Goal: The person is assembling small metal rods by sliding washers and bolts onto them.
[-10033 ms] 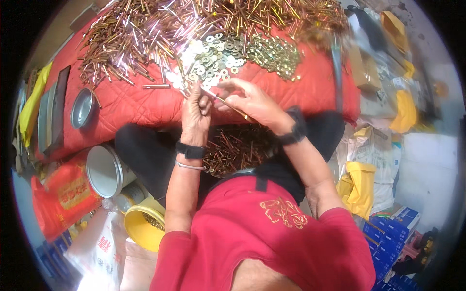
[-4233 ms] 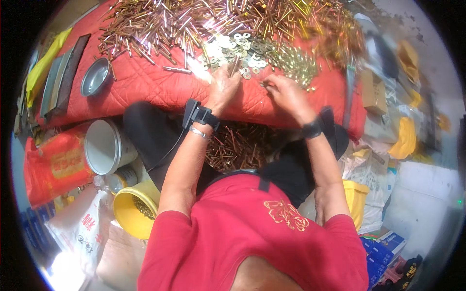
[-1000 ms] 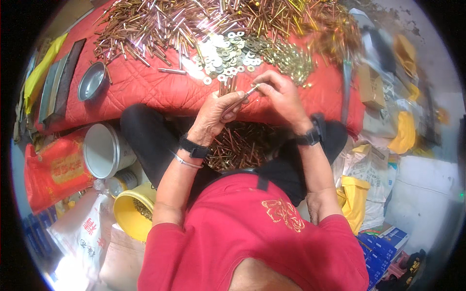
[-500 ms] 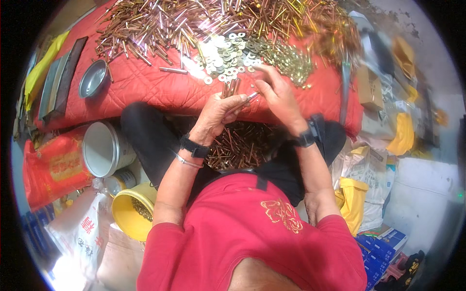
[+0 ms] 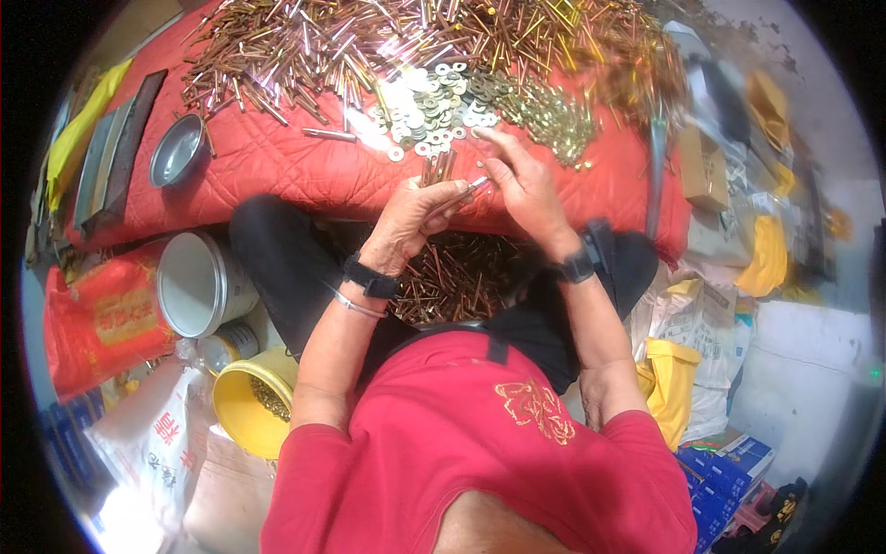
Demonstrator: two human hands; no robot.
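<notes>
**While the left hand (image 5: 413, 214) clamps slim metal rods (image 5: 437, 168), the right hand (image 5: 524, 185) hovers, fingers apart**

As I look across the red quilt (image 5: 277, 180), the left hand is closed around those rods, most pointing to twelve o'clock, with one slanted rod (image 5: 478, 184) jutting toward two. Beside its tip, thumb and forefinger of the right hand stand apart; whether they touch it, I cannot tell. From the left hand, pale washers (image 5: 426, 111) lie at twelve o'clock, small brassy parts (image 5: 558, 120) at two, a metal bowl (image 5: 175, 152) near ten.
</notes>
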